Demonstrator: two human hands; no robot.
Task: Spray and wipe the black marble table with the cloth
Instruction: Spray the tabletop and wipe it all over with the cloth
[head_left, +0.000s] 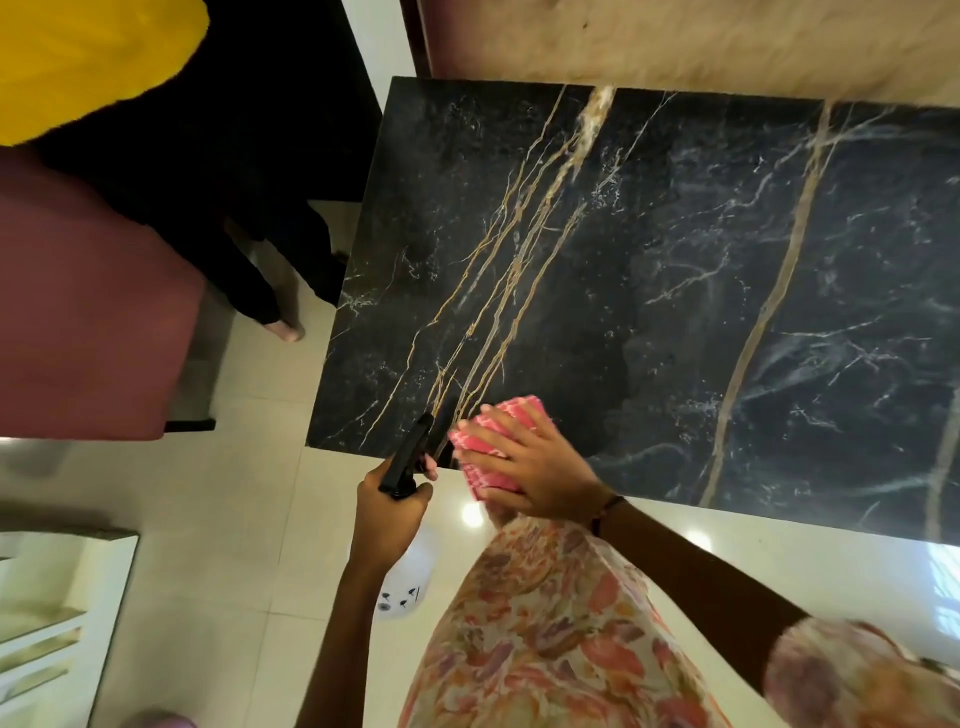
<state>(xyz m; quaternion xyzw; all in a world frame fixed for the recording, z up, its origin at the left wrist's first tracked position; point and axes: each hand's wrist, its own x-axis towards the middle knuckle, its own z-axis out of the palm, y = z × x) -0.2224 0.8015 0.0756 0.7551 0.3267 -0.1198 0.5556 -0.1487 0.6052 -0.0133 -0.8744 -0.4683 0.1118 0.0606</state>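
The cloth (491, 447) is pressed under the right hand (530, 467) at the near left corner of the tabletop (675, 270). The spray bottle (410, 519) is held by the left hand (389, 512), just left of the right hand, off the tabletop's near edge, over the floor (249, 519).

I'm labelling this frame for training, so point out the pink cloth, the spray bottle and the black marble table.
pink cloth (511, 415): head view, on the far patterned part beyond the fingers.
spray bottle (406, 457): head view, on its black trigger head.
black marble table (675, 291): head view, on the bare top, mid-slab.
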